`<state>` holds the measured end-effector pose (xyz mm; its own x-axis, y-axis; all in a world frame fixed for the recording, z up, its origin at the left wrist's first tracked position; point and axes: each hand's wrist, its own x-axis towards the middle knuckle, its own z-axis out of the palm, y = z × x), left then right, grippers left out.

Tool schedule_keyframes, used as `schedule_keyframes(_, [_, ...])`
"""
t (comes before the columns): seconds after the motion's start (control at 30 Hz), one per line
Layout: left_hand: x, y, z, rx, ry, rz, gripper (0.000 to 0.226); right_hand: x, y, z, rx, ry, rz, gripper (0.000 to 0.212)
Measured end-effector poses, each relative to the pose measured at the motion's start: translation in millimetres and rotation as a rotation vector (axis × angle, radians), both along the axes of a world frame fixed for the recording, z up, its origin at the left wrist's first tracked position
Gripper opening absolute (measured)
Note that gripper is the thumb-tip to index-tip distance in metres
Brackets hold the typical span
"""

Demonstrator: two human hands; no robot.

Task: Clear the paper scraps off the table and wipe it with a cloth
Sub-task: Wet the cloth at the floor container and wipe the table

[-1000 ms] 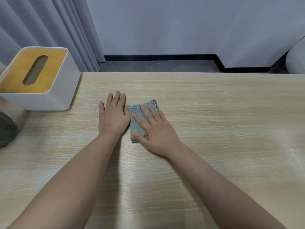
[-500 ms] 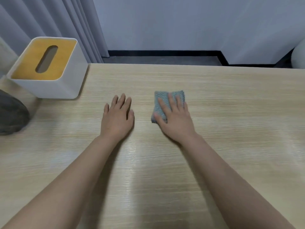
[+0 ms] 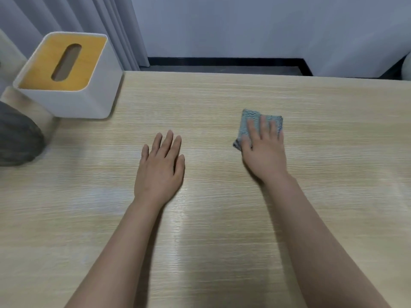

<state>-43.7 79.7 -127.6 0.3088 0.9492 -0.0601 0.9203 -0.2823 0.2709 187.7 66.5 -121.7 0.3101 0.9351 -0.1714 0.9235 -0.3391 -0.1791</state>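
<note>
A person's right hand (image 3: pixel 264 150) presses a folded grey-blue cloth (image 3: pixel 255 121) flat against a pale wood-grain table (image 3: pixel 222 230), fingers straight and slightly spread over the fabric, with nothing curled round it. The cloth lies under and just beyond the fingertips, on the far right of the table's middle ground; its far edge and left corner show past the hand, and its long axis appears to run roughly left to right, though the palm hides much of it. The left hand (image 3: pixel 160 170) rests flat on the bare wood, fingers straight and close together, well apart from the cloth and to its left, holding nothing.

No paper scraps show anywhere on the visible surface, so the clearing seems done and the wiping is the step in hand. The right hand alone governs the cloth; untouched tabletop stretches to its right and nearer the person, the likely ground for further strokes. A white tissue box with a yellow slotted lid (image 3: pixel 64 76) stands at the far left corner, beside a dark grey rounded object (image 3: pixel 15 138) at the left edge.
</note>
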Motion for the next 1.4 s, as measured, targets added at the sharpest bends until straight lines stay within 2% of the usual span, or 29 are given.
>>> schedule_keyframes(0.07, [0.7,0.1,0.8,0.005,-0.008,-0.002,0.051,-28.9,-10.0,1.9,0.017,0.015,0.134,0.054])
schedule_keyframes(0.17, [0.7,0.8,0.5,0.014,-0.013,0.000,0.051,-67.6,-41.4,5.4,0.064,0.063,0.448,0.057])
schedule_keyframes(0.27, [0.9,0.1,0.0,0.024,-0.023,0.002,0.051,-61.1,-52.3,4.2,0.047,0.074,0.572,0.057])
schedule_keyframes(0.33, [1.4,0.0,-0.6,0.027,-0.033,0.003,0.051,-34.7,-37.7,1.0,0.082,0.016,0.500,0.056])
schedule_keyframes(0.47, [0.9,-0.5,-1.5,0.025,-0.023,0.006,0.051,26.2,-10.6,-0.7,0.012,0.017,0.122,0.052])
schedule_keyframes(0.57, [1.1,-0.6,-2.2,0.026,-0.015,0.006,0.051,21.4,-11.5,-2.0,0.007,0.010,0.012,0.053])
schedule_keyframes(0.63, [1.1,-0.3,-2.4,0.028,-0.008,0.004,0.051,-4.7,-22.2,-2.1,0.014,0.011,0.061,0.055])
schedule_keyframes(0.8, [1.1,0.8,-3.4,0.032,0.018,-0.003,0.052,-71.5,-79.5,6.6,0.040,0.097,0.554,0.064])
schedule_keyframes(0.87, [0.8,0.3,-3.5,0.032,0.029,-0.007,0.052,-65.6,-84.1,6.4,0.022,0.113,0.641,0.062])
schedule_keyframes(0.93, [1.5,-0.6,-2.7,0.032,0.027,-0.011,0.051,-40.4,-68.5,2.8,0.051,0.074,0.560,0.060])
schedule_keyframes(1.07, [1.0,-1.1,0.1,0.013,0.022,-0.018,0.051,26.4,-34.1,-0.4,0.023,0.030,0.153,0.051])
schedule_keyframes(1.2, [0.8,-0.6,3.0,-0.011,0.029,-0.024,0.051,17.3,-32.1,2.0,-0.008,0.034,-0.037,0.052])
schedule_keyframes(1.27, [0.2,0.3,5.5,-0.040,0.036,-0.029,0.051,-13.0,-44.9,4.6,-0.018,0.047,0.013,0.056])
schedule_keyframes(1.4, [-5.4,-11.9,10.7,-0.103,0.039,-0.054,0.051,-73.2,-99.5,10.4,-0.007,0.131,0.424,0.069])
